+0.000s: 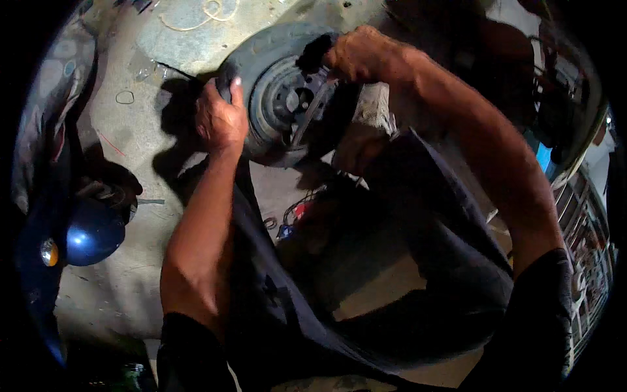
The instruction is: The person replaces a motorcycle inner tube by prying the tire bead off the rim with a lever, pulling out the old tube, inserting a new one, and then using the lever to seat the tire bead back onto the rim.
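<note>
A small tyre (pixel 238 59) on a metal rim (pixel 277 98) stands tilted on the floor in front of my legs. My left hand (pixel 222 117) grips the tyre's left edge, thumb pointing up along the sidewall; its other fingers are partly hidden. At the tyre's upper right, my right hand (pixel 362 55) is closed around the upper end of what looks like a grey metal bar (pixel 311 111). That bar slants down across the rim, past the hub. Deep shadow covers the wheel's right side.
A shiny dark-blue rounded part (pixel 95 233) is at the left, near an amber-and-clear lamp (pixel 49 252). Pale cord (pixel 209 18) lies coiled on the concrete at the top. A wire rack (pixel 591 242) stands at the right. Small red and blue items (pixel 287 230) lie between my legs.
</note>
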### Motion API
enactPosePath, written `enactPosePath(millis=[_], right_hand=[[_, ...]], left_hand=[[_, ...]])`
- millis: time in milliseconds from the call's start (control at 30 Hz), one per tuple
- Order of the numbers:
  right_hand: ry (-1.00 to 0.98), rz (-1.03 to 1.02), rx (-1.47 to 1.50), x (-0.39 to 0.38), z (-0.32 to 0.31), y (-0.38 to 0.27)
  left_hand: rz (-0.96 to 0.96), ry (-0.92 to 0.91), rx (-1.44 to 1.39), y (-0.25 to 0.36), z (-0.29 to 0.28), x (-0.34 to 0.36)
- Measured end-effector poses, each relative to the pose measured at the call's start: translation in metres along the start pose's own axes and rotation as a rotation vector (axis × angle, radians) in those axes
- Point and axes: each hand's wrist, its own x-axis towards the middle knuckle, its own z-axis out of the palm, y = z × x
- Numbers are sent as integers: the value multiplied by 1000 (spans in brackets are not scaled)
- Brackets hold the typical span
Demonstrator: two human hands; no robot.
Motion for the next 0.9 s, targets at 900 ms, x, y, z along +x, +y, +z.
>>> enactPosePath(millis=[900], right_hand=[[-793,400,717,-8,-23,-42]], left_hand=[[143,57,-24,-4,-6,-3]])
